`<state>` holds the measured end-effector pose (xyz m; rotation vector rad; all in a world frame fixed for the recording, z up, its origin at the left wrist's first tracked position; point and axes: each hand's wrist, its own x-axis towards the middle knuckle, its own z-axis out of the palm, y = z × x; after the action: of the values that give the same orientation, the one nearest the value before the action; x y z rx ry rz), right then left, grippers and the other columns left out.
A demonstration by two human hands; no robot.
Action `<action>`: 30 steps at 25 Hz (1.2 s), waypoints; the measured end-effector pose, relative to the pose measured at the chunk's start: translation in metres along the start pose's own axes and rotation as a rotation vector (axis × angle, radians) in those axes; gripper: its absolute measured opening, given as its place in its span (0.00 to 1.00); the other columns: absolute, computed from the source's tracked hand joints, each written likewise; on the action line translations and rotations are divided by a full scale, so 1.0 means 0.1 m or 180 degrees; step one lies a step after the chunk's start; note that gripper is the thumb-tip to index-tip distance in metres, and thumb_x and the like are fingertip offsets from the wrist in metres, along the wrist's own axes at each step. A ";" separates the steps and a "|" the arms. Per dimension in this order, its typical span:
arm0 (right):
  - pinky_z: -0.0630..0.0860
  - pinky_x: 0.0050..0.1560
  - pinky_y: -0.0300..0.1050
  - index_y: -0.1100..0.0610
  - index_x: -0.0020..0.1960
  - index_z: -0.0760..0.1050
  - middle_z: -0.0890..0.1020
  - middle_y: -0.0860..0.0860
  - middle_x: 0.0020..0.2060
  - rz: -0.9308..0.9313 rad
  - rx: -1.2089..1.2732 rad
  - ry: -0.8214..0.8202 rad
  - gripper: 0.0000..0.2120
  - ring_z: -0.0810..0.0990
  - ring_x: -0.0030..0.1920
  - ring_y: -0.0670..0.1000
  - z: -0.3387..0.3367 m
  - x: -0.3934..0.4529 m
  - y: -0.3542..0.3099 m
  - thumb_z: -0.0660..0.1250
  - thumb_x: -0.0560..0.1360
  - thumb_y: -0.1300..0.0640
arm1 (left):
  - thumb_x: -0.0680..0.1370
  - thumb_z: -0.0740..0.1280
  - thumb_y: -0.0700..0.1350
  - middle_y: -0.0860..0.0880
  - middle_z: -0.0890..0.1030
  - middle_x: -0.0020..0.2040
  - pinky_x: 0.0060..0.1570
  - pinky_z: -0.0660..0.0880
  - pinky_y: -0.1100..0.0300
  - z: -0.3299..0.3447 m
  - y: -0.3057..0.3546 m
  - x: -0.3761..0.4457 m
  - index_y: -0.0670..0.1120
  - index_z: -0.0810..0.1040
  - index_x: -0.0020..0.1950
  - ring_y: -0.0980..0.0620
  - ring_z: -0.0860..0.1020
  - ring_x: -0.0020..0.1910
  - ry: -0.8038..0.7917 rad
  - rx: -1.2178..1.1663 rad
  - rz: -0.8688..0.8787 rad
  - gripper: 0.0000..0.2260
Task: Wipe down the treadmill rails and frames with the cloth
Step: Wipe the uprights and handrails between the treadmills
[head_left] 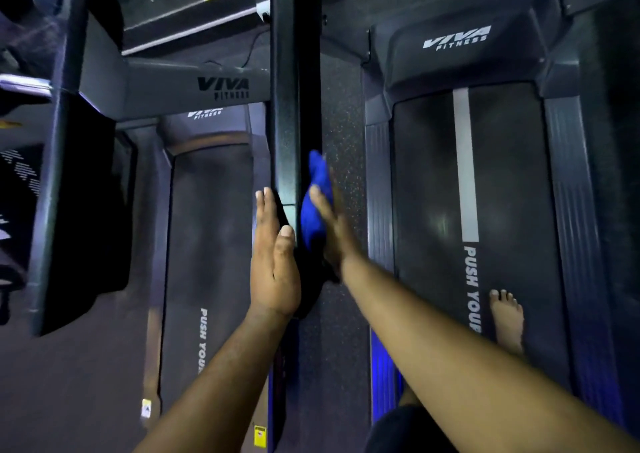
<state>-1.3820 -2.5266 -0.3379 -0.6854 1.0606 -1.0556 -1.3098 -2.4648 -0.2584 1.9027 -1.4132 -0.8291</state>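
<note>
Treadmill upright post [285, 113], a dark frame member, is running vertically through the centre of my head view, between two belts. Blue cloth [313, 207] is lying bunched against the post's right face, where my right hand [332, 231] is pressing it with straight fingers; I am not seeing them curl round the fabric, though motion blur is softening that hand. My left hand [273, 265] is lying flat and released against the post's left face, fingers extended upward, thumb beside the front edge, holding nothing. Right treadmill belt [512, 182] is showing a pale stripe and the lettering "PUSH YOUR", and a bare foot [506, 317] is standing on it, near that lettering. Left treadmill belt [211, 231] is carrying the same lettering. Motor covers on both machines are reading "VIVA FITNESS" [456, 39]. Speckled floor [341, 134] is showing between post and right machine.
</note>
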 end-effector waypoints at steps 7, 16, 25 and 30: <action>0.51 0.80 0.55 0.43 0.79 0.55 0.56 0.46 0.80 -0.0261 -0.0024 -0.0027 0.30 0.53 0.80 0.44 0.07 -0.72 0.02 0.58 0.79 0.40 | 0.81 0.47 0.57 0.50 0.51 0.82 0.75 0.46 0.70 0.00 0.09 -0.04 0.46 0.51 0.80 0.63 0.46 0.79 -0.0136 0.0231 -0.0009 0.30; 0.45 0.80 0.53 0.47 0.80 0.44 0.46 0.46 0.81 -0.0550 -0.1249 -0.0128 0.40 0.43 0.80 0.44 0.12 0.09 -0.48 0.58 0.76 0.38 | 0.77 0.42 0.73 0.54 0.48 0.82 0.70 0.46 0.75 -0.05 0.08 -0.03 0.49 0.51 0.82 0.64 0.44 0.79 -0.0182 0.0330 0.0022 0.41; 0.42 0.79 0.50 0.44 0.81 0.46 0.49 0.45 0.81 -0.0466 -0.1397 -0.0025 0.38 0.43 0.80 0.46 0.12 0.88 -0.82 0.59 0.76 0.39 | 0.75 0.41 0.75 0.65 0.45 0.80 0.78 0.49 0.47 -0.05 0.16 -0.02 0.58 0.49 0.81 0.65 0.43 0.78 -0.0173 0.0422 -0.0394 0.37; 0.45 0.78 0.54 0.31 0.77 0.45 0.43 0.49 0.81 -0.0729 -0.1604 -0.0346 0.38 0.42 0.80 0.48 0.07 0.55 -0.70 0.61 0.73 0.37 | 0.76 0.44 0.72 0.60 0.45 0.81 0.78 0.42 0.42 -0.05 0.46 0.79 0.57 0.47 0.81 0.66 0.42 0.78 -0.0121 0.0511 -0.0369 0.36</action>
<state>-1.3939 -2.6037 -0.2950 -1.2807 1.1832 -0.9345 -1.3145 -2.5510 -0.2286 2.1174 -1.4410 -0.8317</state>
